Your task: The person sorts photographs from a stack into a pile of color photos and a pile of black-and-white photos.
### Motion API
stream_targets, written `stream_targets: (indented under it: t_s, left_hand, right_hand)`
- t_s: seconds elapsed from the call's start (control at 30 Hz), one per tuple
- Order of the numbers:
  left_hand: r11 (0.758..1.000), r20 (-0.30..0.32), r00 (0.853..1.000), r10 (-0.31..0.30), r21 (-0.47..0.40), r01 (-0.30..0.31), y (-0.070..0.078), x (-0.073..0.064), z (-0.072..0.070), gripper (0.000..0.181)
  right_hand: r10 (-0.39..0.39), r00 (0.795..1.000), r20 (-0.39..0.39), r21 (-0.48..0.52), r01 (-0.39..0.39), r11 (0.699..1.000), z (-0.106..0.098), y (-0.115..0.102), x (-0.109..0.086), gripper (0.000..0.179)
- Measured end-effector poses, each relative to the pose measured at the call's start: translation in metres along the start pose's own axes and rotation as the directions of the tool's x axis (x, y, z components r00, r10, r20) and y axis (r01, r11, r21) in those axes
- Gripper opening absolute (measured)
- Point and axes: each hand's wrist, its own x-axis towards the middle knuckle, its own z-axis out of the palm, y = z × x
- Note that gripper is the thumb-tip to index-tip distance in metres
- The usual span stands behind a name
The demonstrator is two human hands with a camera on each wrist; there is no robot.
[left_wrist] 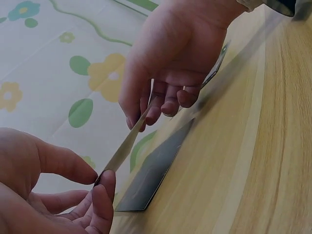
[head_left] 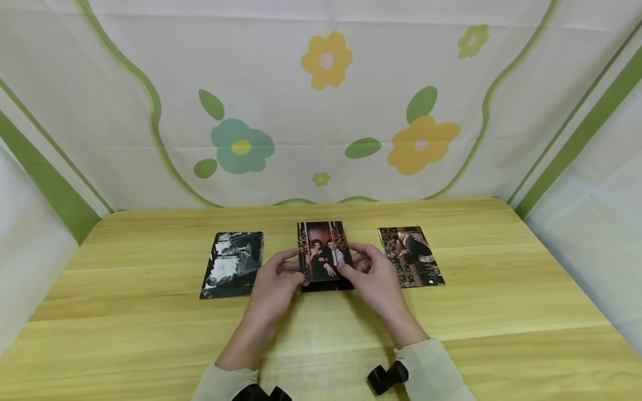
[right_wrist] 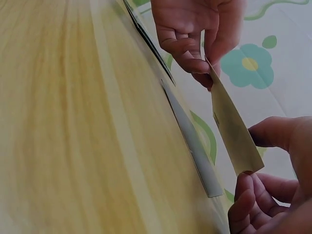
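Observation:
Both hands hold a colour photo print (head_left: 321,234) of two seated people behind ornate ironwork. My left hand (head_left: 275,288) pinches its left edge, thumb in front. At the lower right side, my right hand (head_left: 377,285) pinches it between thumb and fingers. The print is raised off the table and slightly bent, its pale back (right_wrist: 234,126) showing in the right wrist view. Beneath it lies another dark print (head_left: 328,286), mostly covered in the head view; its glossy surface (left_wrist: 156,168) shows in the left wrist view.
On the wooden table (head_left: 150,345), a black-and-white print (head_left: 234,264) lies to the left and a colour print (head_left: 413,256) lies to the right, partly behind my right hand. A white cloth with printed flowers (head_left: 326,58) hangs behind the table's far edge.

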Motion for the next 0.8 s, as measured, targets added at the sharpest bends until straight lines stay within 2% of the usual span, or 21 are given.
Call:
stream_targets:
  t_s: [0.8]
  left_hand:
    - [1.000, -0.001, 1.000, -0.002, -0.014, 0.002, 0.0015, -0.0023, -0.0009, 0.059]
  right_hand:
    - [-0.001, 1.000, -0.018, 0.042, 0.001, 0.999, -0.0035, -0.0008, 0.0010, 0.045]
